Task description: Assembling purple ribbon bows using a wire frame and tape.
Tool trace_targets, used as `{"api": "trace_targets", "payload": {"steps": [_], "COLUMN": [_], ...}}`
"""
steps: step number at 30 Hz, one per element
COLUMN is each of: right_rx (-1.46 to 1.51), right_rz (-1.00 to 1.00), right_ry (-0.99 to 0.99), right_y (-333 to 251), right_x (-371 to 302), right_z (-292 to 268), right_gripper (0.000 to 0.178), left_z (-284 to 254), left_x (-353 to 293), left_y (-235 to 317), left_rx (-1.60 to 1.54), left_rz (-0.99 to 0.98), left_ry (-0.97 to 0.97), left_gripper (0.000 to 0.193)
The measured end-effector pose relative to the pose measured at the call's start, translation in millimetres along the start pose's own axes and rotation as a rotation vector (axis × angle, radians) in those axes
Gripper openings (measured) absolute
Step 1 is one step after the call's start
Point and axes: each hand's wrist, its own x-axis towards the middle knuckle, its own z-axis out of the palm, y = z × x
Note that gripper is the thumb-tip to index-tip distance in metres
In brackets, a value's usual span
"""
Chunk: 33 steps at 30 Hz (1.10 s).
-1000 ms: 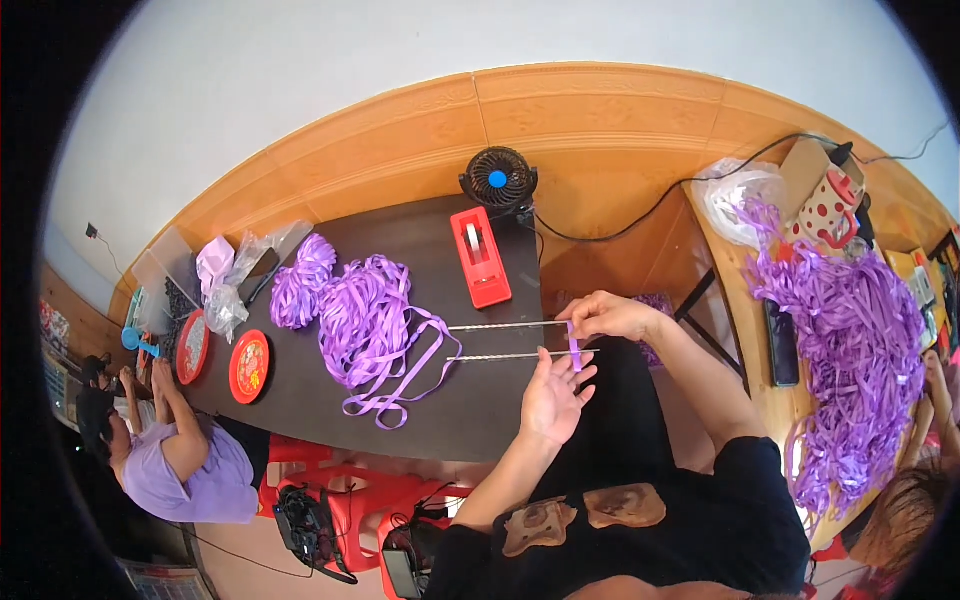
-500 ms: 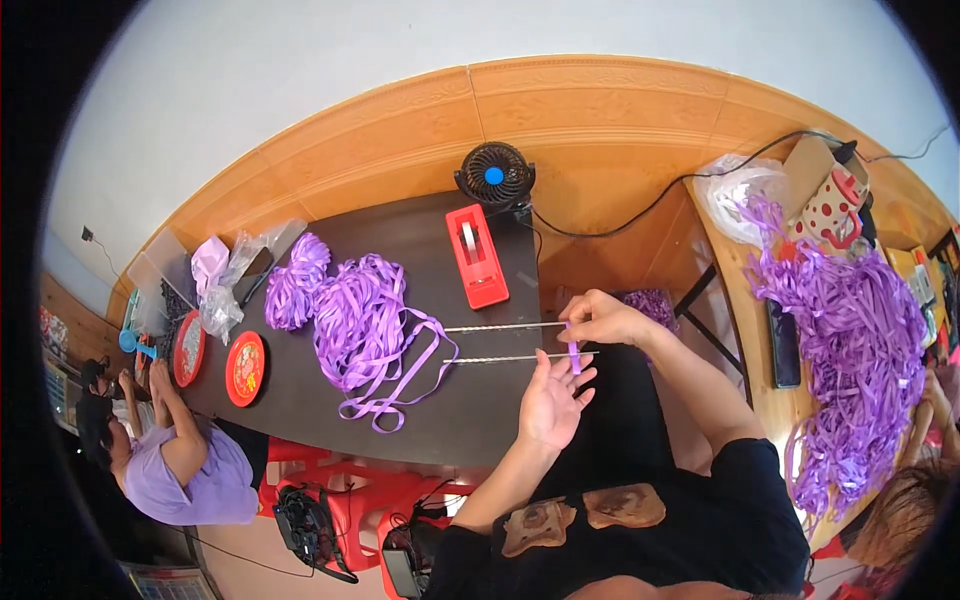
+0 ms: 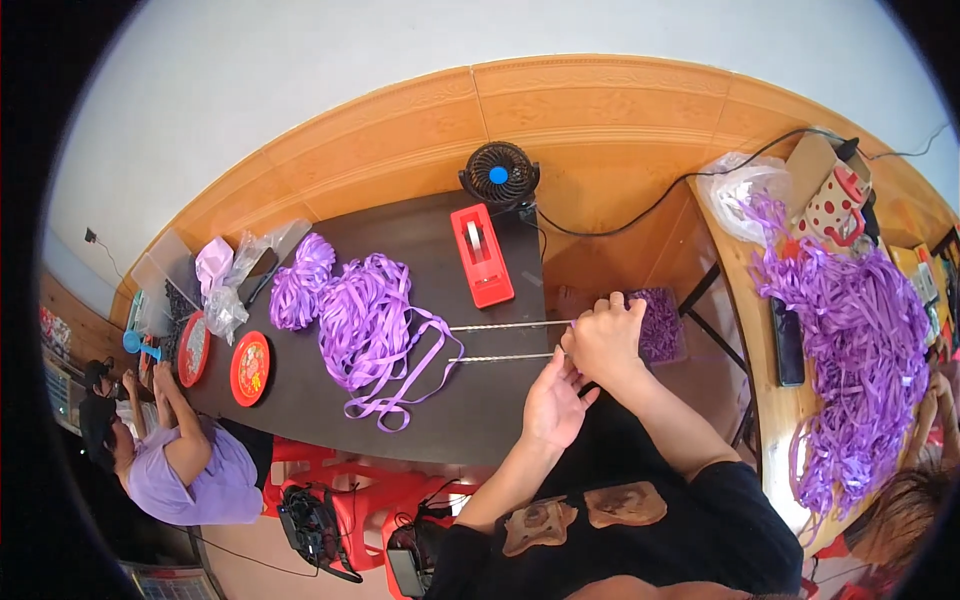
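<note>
Two thin metal rods (image 3: 510,325) run side by side from the dark table toward me, one above the other. My right hand (image 3: 612,338) is closed at their near end, knuckles up, with a scrap of purple ribbon showing at its fingertips. Just below it, my left hand (image 3: 555,408) has its thumb and curled fingers at the end of the lower rod; what they grip is hidden by the right hand. A looped heap of purple ribbon (image 3: 365,320) lies at the far ends of the rods, with loose strands trailing off it.
A red tape dispenser (image 3: 482,258) and black fan (image 3: 500,175) stand at the back. Red plates (image 3: 250,370) sit left, near a co-worker in a purple shirt (image 3: 215,475). On the right-hand wooden table lie more purple ribbon (image 3: 850,360) and a phone (image 3: 787,342). Red stools (image 3: 350,500) stand below.
My right hand has turned over and come down across the ribbon piece that spanned the rods, covering it. My left hand's spread fingers have curled in beneath it.
</note>
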Motion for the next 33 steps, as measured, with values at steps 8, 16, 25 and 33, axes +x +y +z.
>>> {"api": "trace_targets", "payload": {"steps": [8, 16, 25, 33], "right_rx": [0.853, 1.888, 1.939, 2.025], "right_rz": [0.325, 0.479, 0.308, 0.269], "right_ry": [-0.07, -0.516, -0.547, -0.777], "right_y": [36.5, 58.9, 61.4, 45.9], "right_x": [-8.8, -22.4, -18.8, -5.8], "right_z": [18.1, 51.7, 82.1, 77.6], "right_gripper": [0.038, 0.019, 0.011, 0.018], "left_z": [-12.7, -14.4, -9.8, -8.1], "left_x": [1.8, 2.3, 0.0, -0.2], "left_y": [-0.9, -0.5, 0.8, 0.3], "left_rx": [0.012, -0.016, -0.016, -0.016], "left_rz": [-0.035, -0.041, -0.049, -0.028], "left_ry": [-0.004, -0.002, -0.017, 0.016], "left_gripper": [0.032, 0.034, 0.04, 0.048]}}
